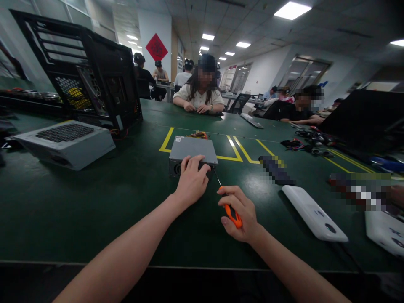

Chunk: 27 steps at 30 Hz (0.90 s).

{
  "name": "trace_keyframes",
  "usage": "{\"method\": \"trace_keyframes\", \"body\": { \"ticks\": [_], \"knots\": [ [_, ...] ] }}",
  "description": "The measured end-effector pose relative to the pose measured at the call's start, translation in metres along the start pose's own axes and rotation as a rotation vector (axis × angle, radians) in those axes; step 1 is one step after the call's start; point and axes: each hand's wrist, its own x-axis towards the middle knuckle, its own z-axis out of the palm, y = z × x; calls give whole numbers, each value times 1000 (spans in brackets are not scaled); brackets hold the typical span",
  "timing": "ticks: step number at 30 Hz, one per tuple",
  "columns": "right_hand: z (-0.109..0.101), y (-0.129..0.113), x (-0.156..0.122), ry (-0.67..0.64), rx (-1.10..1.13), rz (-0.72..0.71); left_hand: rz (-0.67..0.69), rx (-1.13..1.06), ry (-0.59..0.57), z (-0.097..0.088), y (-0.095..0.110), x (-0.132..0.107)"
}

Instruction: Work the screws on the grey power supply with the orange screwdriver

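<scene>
Since it is a metal box, the grey power supply (192,148) should be heavy, stiff and smooth, best held by its side edges. It lies on the green table (94,202) at 12 o'clock from the person. The left hand (191,183) lies palm-down on its near edge, fingers apart, not clamped. At 4 o'clock from the box, the right hand (241,212) is closed around the orange screwdriver (232,215), whose shaft points to the box.

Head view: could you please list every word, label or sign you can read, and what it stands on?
None can be read.
Red diamond sign: character too blurred.
White device: marks too small.
Grey box under the left hand: no label visible.
Orange screwdriver in the right hand: nothing visible.
</scene>
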Motion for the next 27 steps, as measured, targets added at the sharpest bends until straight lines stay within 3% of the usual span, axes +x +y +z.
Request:
{"method": "trace_keyframes", "body": {
  "ticks": [4, 11, 17, 27],
  "knots": [
    [1, 0, 0, 77, 52, -27, 32, 53, -25, -3, 0, -2],
    [0, -1, 1, 17, 59, -69, 58, 100, -46, -4, 0, -3],
    [3, 1, 0, 81, 78, -57, 59, 106, -59, -5, 2, -2],
    [1, 1, 1, 67, 89, -54, 61, 111, -51, -3, 2, -3]
  ]
}}
